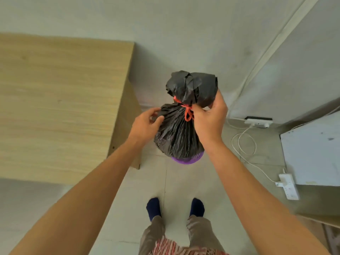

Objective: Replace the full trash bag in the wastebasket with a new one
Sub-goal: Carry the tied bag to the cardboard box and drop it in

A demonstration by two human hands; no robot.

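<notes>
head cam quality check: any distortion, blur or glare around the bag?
Head view: strong wide-angle distortion, the desk edges and forearms bow outward. Light is soft and even, shadows faint, no glare beyond a dull sheen on the black trash bag. Left hand and right hand are slightly soft, and the red tie reads clearly. The purple wastebasket is mostly hidden under the bag.
</notes>
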